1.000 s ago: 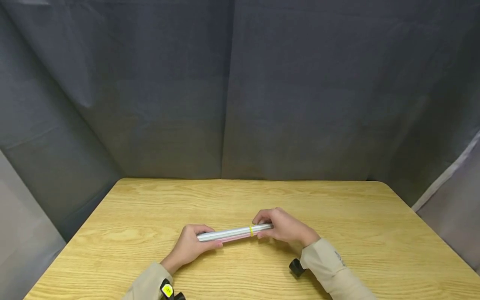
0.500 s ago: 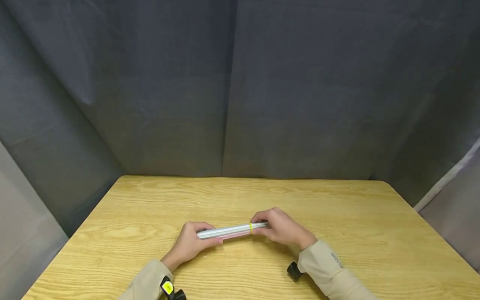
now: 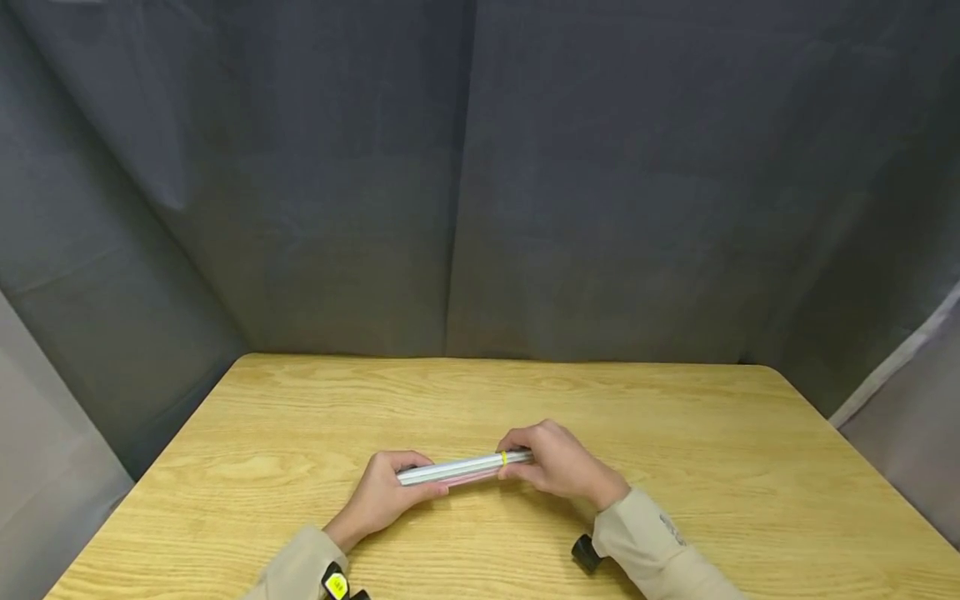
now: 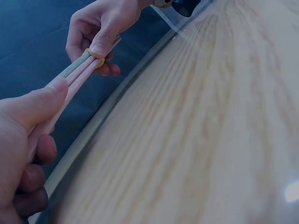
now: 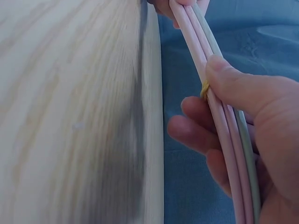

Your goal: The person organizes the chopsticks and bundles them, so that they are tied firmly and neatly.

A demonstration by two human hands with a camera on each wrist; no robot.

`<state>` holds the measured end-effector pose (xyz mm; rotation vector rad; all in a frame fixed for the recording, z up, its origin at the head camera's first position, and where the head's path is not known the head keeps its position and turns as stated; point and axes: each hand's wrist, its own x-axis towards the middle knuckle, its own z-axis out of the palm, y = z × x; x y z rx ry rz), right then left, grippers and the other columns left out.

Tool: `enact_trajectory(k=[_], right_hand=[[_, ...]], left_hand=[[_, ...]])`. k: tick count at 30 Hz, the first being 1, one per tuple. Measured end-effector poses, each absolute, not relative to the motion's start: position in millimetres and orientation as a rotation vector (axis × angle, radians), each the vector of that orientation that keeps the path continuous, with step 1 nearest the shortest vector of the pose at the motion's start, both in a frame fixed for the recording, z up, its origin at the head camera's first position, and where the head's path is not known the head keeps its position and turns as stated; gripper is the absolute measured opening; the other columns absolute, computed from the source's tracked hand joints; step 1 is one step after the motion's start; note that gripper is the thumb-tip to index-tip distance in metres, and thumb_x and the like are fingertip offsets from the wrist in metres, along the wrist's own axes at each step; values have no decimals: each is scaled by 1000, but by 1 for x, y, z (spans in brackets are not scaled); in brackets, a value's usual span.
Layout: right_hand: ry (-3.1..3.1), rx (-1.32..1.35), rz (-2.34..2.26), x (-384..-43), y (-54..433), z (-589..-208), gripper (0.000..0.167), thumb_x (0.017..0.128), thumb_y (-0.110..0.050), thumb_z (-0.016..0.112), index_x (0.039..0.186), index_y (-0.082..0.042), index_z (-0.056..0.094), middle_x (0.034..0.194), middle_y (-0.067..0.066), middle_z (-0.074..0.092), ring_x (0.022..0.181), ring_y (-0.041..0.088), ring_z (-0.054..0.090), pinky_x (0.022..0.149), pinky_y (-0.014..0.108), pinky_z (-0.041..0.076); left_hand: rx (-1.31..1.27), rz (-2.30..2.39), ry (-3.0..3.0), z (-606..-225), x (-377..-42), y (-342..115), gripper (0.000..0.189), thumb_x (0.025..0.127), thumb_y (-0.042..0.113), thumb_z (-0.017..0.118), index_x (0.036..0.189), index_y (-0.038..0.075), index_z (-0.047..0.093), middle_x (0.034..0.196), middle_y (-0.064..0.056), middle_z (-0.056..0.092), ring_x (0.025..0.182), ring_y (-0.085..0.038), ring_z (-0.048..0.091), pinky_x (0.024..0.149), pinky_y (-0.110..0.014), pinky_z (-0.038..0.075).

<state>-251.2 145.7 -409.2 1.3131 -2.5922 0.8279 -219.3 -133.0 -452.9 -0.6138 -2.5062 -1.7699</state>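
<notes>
Both hands hold a bundle of slim pastel rods (image 3: 461, 470) level above the table. White, green and pink show among them. My left hand (image 3: 381, 494) grips the left end, thumb on the near side and fingers beyond. Around the right part of the bundle runs a yellow rubber band (image 3: 504, 458). My right hand (image 3: 561, 465) pinches the bundle at this band, its palm hiding the right end in the head view. From the right wrist, the thumb (image 5: 233, 84) lies across the rods just beside the band (image 5: 204, 91), with fingers curled behind.
A wooden table (image 3: 675, 433) spreads under the hands. Dark grey curtains (image 3: 337, 208) hang behind it and along both sides. A black wrist camera (image 3: 586, 552) sits under the right sleeve, and another black device with a yellow label (image 3: 337, 583) is on the left cuff.
My right hand has shifted slightly left along the bundle, so its fingertips now reach the yellow band. The left hand keeps its grip at the other end.
</notes>
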Motion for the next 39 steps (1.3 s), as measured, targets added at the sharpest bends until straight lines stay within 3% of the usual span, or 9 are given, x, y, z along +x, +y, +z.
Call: enact_trajectory(k=[15,20,29,39], right_hand=[[-2646,1361,855,-243,127,-411,18,82,-23,76,94,-10,71,82,-4,71,53,-5,38,50,13,37],[-2679,1348,861,-242,129,-410,20,83,-23,76,98,-10,72,88,-2,72,57,-5,43,53,14,40],[-2734,1308,921,-249,142,-409,32,81,-22,78,109,-9,68,97,1,72,81,-1,62,71,19,51],[-2750,1278,1023,-257,152,-406,13,85,-17,74,98,-15,70,85,-9,71,68,-2,57,64,20,49]], left_hand=[[-703,-1733,-2508,-451,-214,-123,23,76,24,82,90,8,74,90,-6,73,76,-9,64,68,-24,52],[-664,-1714,-2534,-451,-213,-122,23,75,26,83,90,9,74,91,-5,73,77,-9,65,69,-24,52],[-609,-1708,-2548,-449,-216,-120,24,76,28,82,90,11,75,93,-3,73,83,-13,65,74,-25,52],[-549,-1680,-2535,-453,-217,-122,22,74,25,84,89,12,75,90,-2,73,79,-11,63,71,-23,50]])
